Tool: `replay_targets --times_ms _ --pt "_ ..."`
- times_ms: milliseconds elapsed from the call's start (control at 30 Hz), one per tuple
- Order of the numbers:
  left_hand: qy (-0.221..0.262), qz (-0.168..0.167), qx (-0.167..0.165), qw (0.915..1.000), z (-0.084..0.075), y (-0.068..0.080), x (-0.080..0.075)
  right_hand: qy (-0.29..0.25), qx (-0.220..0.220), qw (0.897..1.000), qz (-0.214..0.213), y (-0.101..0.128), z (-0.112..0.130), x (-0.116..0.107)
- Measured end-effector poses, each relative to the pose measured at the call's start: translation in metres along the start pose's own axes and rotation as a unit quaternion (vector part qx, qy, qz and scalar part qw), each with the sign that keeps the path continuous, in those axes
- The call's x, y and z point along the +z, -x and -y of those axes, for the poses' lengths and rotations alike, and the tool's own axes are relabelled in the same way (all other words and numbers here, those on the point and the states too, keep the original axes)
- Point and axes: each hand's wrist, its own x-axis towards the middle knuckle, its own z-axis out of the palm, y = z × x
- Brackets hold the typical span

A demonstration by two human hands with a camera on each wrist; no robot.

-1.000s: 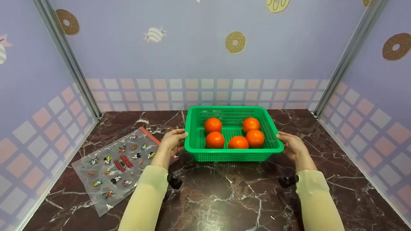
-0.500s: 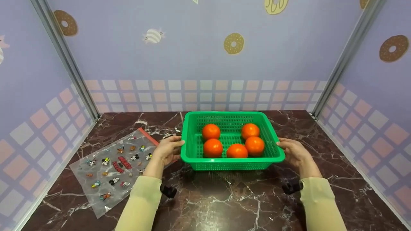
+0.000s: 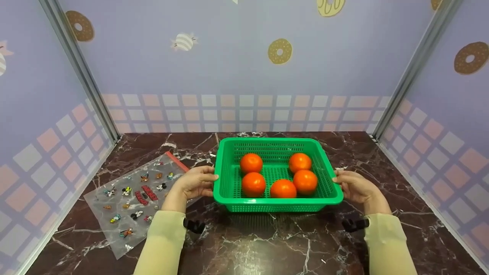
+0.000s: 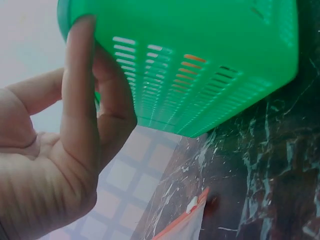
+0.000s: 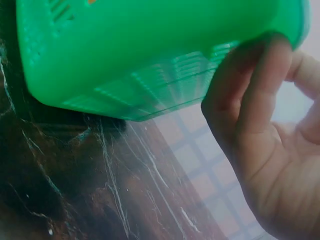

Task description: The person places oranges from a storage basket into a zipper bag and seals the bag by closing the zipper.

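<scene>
A green plastic basket (image 3: pixel 275 205) with slotted walls is held between both hands over the dark marbled table. Several round orange fruits (image 3: pixel 253 184), smooth and tomato-like, lie inside it. My left hand (image 3: pixel 194 184) pinches the left rim, thumb on top and fingers curled under the lip; the left wrist view shows those fingers (image 4: pixel 80 100) against the outer wall. On the opposite side my right hand (image 3: pixel 357 188) grips the right rim the same way, its fingers (image 5: pixel 265 90) bent up beneath the edge in the right wrist view.
A clear zip bag (image 3: pixel 126 217) printed with cartoon figures lies flat at the left, its red zip strip (image 3: pixel 177 161) close behind the left hand. Patterned wall panels (image 3: pixel 244 68) enclose the marbled table (image 3: pixel 267 244) at the back and both sides.
Both hands have drawn the basket toward the person, and it appears slightly larger and lower in the head view. The fruits have stayed in place inside it; the bag has not moved.
</scene>
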Motion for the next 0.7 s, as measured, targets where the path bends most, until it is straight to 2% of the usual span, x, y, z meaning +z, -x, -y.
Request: replay_targets --times_ms 200,400,700 --pt "0.004 0.029 -0.007 0.9995 0.001 0.0041 -0.0016 0.002 0.0 0.999 0.04 0.0032 -0.0008 -0.0026" --pt "-0.007 0.036 -0.016 0.9992 -0.0012 0.0074 -0.0023 0.001 0.002 0.998 0.07 0.0043 0.0008 -0.0036" --pt "-0.022 0.04 -0.027 0.9986 -0.0032 0.0082 -0.0024 -0.001 0.006 0.997 0.08 0.0049 -0.0006 -0.0045"
